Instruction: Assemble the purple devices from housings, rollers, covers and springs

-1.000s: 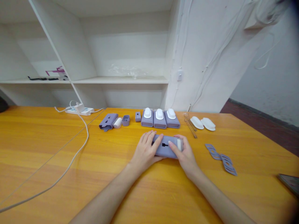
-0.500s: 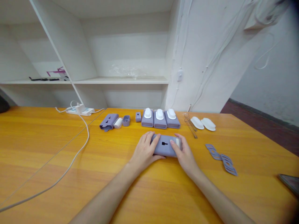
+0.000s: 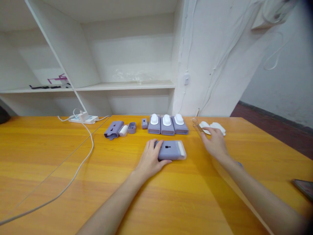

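Note:
A purple flat case with a black keyhole slot and a white end lies on the orange table. My left hand grips its left end, fingers wrapped over it. Off to the right, my right hand is stretched over the table, its fingers reaching the two white oval caps beside a thin metal spring. Those fingers look slightly curled; whether they hold anything is unclear.
Three purple units with white tops stand in a row behind the case. A small purple cube, a purple tray, a white roller and a purple shell lie left of them. A power strip trails a white cable. A dark device lies at the right edge.
My right hand has left the purple case and moved right and back to the white caps. The left hand stays on the case, whose white end now shows.

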The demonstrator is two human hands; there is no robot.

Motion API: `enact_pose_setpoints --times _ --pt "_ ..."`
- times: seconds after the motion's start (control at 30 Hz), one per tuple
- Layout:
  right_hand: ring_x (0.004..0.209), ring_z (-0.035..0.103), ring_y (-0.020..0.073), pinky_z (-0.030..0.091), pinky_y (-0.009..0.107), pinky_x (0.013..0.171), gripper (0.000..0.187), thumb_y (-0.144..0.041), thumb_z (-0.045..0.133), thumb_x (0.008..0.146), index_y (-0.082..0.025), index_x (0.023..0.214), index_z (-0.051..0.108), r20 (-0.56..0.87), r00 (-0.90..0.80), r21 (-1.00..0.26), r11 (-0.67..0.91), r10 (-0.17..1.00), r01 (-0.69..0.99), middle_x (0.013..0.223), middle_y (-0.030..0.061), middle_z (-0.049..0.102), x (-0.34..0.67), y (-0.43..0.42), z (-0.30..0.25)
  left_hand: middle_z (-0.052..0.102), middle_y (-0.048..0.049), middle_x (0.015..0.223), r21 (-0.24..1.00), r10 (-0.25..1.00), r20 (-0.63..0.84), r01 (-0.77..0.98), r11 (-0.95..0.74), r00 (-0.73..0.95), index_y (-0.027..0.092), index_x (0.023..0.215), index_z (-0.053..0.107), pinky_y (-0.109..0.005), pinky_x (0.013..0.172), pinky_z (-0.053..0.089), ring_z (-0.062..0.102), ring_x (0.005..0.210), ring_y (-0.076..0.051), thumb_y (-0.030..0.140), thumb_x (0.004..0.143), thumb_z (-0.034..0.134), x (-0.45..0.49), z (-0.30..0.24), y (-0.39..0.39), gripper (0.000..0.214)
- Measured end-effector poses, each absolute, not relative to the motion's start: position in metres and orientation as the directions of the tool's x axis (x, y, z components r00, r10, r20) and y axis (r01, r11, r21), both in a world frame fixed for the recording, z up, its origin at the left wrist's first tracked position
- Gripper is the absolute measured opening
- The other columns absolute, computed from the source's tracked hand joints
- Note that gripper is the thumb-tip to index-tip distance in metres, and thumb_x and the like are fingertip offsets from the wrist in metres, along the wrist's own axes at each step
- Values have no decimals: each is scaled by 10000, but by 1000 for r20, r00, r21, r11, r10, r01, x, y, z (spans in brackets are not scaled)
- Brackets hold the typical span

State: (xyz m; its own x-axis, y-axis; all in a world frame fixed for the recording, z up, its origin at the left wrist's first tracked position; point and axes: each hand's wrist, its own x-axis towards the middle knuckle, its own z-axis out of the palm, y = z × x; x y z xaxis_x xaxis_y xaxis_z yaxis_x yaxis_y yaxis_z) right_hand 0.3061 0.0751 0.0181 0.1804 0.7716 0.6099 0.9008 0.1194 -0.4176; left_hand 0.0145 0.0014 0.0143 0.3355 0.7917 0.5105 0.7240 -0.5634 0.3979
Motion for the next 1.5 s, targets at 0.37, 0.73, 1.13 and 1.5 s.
enact_pose_setpoints --times 0.37,0.73,1.13,1.5 --pt "913 587 302 420 408 814 392 -337 455 818 -144 1101 646 433 118 -194 -36 894 980 1011 162 651 381 125 10 404 -125 1241 401 801 482 724 -562 355 212 1291 396 -480 981 373 400 1152 -282 366 722 636 12 16 2 637" --pt "825 590 306 386 383 652 307 -371 499 788 -187 919 707 356 145 -87 -122 923 989 889 168 660 357 134 19 406 -122 1247 406 809 473 729 -551 349 219 1288 394 -477 982 371 397 1151 -280 387 720 643 12 17 2 643" --pt "877 591 341 368 388 629 475 -421 474 809 -167 1198 573 299 245 -113 -221 922 969 1108 285 536 351 141 11 399 -121 1249 414 822 449 733 -539 351 213 1285 394 -462 993 360 386 1157 -275 408 726 634 11 18 3 639" --pt "1081 461 396 376 462 780 488 -398 318 878 -158 1242 538 404 320 -96 -308 857 946 1141 246 523 357 137 19 391 -114 1261 425 839 422 743 -517 343 221 1281 398 -438 1006 344 376 1161 -274 423 722 632 10 20 1 638"
